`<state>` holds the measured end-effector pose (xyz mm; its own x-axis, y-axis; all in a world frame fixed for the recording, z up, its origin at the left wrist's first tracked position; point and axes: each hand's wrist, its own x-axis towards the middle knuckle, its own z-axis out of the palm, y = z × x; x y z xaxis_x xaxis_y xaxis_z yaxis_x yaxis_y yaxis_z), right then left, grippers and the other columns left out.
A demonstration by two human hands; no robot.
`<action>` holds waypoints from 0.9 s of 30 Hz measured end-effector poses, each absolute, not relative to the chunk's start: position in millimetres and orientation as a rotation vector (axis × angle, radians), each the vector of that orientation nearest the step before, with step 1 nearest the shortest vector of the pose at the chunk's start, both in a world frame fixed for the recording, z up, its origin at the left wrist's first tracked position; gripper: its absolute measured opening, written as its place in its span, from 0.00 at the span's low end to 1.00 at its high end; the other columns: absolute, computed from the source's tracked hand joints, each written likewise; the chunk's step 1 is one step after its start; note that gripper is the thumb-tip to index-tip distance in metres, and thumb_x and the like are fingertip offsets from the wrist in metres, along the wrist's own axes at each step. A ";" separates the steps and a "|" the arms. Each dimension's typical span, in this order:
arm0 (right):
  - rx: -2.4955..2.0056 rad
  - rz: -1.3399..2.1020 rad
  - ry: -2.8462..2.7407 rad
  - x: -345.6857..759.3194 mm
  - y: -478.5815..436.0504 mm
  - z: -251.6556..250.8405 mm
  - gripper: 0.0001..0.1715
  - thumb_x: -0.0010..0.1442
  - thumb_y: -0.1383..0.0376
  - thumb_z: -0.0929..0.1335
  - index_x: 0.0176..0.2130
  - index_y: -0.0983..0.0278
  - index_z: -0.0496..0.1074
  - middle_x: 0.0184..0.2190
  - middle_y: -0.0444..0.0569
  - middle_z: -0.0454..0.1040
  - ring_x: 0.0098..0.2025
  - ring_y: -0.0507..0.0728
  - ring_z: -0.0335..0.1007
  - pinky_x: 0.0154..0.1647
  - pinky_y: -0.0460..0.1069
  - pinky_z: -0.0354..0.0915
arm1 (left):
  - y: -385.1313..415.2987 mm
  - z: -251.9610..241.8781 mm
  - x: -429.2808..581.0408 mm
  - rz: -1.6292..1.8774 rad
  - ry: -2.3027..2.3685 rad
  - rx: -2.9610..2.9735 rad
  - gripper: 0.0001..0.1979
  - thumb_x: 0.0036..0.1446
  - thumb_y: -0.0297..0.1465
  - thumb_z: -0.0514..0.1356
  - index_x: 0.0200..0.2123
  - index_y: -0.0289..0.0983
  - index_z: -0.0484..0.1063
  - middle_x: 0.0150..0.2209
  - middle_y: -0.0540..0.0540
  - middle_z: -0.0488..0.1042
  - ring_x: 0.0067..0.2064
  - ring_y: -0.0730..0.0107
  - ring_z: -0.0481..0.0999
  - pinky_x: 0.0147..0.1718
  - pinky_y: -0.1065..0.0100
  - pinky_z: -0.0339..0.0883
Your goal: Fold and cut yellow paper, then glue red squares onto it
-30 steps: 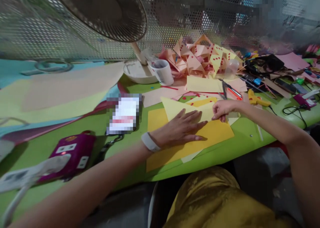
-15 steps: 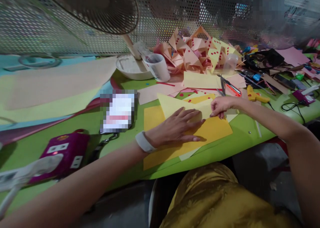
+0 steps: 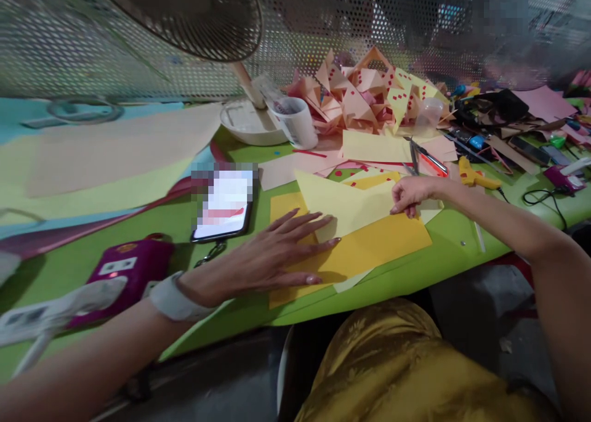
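Observation:
A pale yellow paper piece (image 3: 348,203) with angled edges lies over a deep yellow sheet (image 3: 369,255) near the table's front edge. My left hand (image 3: 281,249), fingers spread flat, rests over the left part of both papers. At the right end of the pale piece, my right hand (image 3: 410,195) has its fingers curled together on the paper's edge; the fingertips are partly hidden. Another pale paper corner (image 3: 353,281) pokes out from beneath the deep yellow sheet. Behind the right hand lie scissors (image 3: 412,157) and an orange cutter knife (image 3: 431,161).
A lit phone (image 3: 226,203) and a purple power socket (image 3: 132,268) are on the left. Further back stand a fan base (image 3: 252,126), a white cup (image 3: 300,126) and a heap of folded paper shapes (image 3: 355,95). To the right lies a yellow glue gun (image 3: 475,174).
My left hand has slid left across the papers, uncovering more of the pale yellow piece. The right hand stays at the same paper edge. The camera view has shifted slightly.

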<state>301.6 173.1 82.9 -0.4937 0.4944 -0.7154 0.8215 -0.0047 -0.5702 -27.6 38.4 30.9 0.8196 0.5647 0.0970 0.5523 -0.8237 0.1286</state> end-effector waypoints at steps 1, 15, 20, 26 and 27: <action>1.370 -1.496 1.971 302.1 173.5 82.0 0.23 0.48 0.55 0.79 0.28 0.66 0.68 0.20 0.43 0.75 0.24 0.50 0.74 0.27 0.44 0.65 | 37.0 31.0 -32.7 0.206 0.890 2.910 0.32 0.63 0.51 0.55 0.68 0.55 0.54 0.72 0.48 0.49 0.70 0.49 0.55 0.68 0.48 0.44; 1.528 -1.086 2.356 297.5 163.9 85.5 0.27 0.47 0.53 0.79 0.39 0.64 0.69 0.29 0.46 0.75 0.27 0.52 0.70 0.27 0.46 0.60 | 46.0 59.4 -44.1 0.387 1.035 2.815 0.24 0.67 0.46 0.52 0.63 0.49 0.67 0.71 0.48 0.53 0.70 0.50 0.56 0.67 0.45 0.50; 1.458 -0.663 2.450 293.1 153.5 91.6 0.24 0.48 0.52 0.77 0.37 0.63 0.71 0.39 0.50 0.76 0.38 0.58 0.71 0.30 0.47 0.53 | 67.6 50.3 -9.3 0.384 1.170 2.775 0.27 0.69 0.48 0.46 0.62 0.43 0.68 0.71 0.43 0.54 0.71 0.52 0.52 0.67 0.46 0.48; 1.398 -0.739 2.385 292.2 163.0 87.4 0.24 0.48 0.53 0.77 0.38 0.64 0.71 0.39 0.50 0.76 0.38 0.57 0.69 0.30 0.47 0.55 | 67.0 35.1 33.0 0.223 0.907 2.865 0.31 0.70 0.48 0.45 0.71 0.46 0.46 0.74 0.44 0.41 0.73 0.55 0.40 0.69 0.49 0.36; 1.390 -0.757 2.374 293.1 165.1 86.8 0.24 0.48 0.53 0.77 0.38 0.64 0.71 0.39 0.50 0.76 0.38 0.57 0.69 0.30 0.47 0.55 | 65.4 32.5 36.4 0.198 0.888 2.875 0.33 0.69 0.50 0.45 0.72 0.46 0.45 0.74 0.44 0.41 0.73 0.55 0.40 0.69 0.49 0.35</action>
<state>293.1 165.1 86.8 -0.4938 0.7187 -0.4896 0.8694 0.3972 -0.2938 36.4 65.4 32.5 0.8188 0.5674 0.0874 0.5508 -0.8194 0.1588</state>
